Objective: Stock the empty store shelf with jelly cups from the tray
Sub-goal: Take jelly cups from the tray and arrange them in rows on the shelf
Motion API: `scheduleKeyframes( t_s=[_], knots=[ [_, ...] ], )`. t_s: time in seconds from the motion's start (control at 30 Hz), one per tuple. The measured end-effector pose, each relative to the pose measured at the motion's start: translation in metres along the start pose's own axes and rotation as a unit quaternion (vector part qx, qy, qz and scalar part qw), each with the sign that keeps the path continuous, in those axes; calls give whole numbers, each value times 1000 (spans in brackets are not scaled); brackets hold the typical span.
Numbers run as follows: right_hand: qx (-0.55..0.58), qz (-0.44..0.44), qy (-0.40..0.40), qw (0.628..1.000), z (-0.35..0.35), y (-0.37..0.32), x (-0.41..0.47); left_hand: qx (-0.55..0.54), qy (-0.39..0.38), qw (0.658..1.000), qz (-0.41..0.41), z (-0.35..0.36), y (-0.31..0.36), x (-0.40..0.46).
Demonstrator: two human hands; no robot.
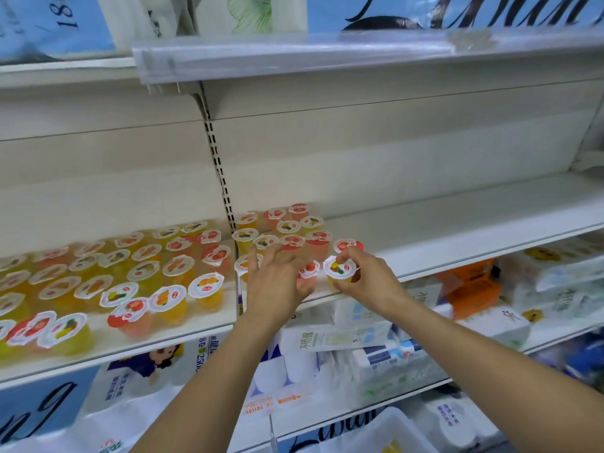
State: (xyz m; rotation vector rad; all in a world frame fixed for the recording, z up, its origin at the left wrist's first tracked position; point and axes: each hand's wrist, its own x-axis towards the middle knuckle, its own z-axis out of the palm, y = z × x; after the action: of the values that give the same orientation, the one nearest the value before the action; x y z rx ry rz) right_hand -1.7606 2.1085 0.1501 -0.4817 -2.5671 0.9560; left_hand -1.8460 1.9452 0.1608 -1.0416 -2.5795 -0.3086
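Two hands work at the near edge of the white shelf (457, 230). The right hand (366, 282) pinches a yellow jelly cup (340, 273) by its rim, just right of a red jelly cup (309, 273). The left hand (277, 282) hovers with fingers spread, gripping nothing. The yellow cup should land upright, tight beside the red one, in line with the far rows (287, 230), and be released only once it sits flat.
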Motion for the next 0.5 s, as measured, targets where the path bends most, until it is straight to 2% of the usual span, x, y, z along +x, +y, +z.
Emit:
scheduleKeyframes(
  t_s=[0.37,0.5],
  knots=[
    [-34,-12,27,999,14,-2,6,40,56,997,21,11,-6,3],
    [-110,-27,2,994,6,-3,-2,33,45,998,5,13,-4,0]
  ],
)
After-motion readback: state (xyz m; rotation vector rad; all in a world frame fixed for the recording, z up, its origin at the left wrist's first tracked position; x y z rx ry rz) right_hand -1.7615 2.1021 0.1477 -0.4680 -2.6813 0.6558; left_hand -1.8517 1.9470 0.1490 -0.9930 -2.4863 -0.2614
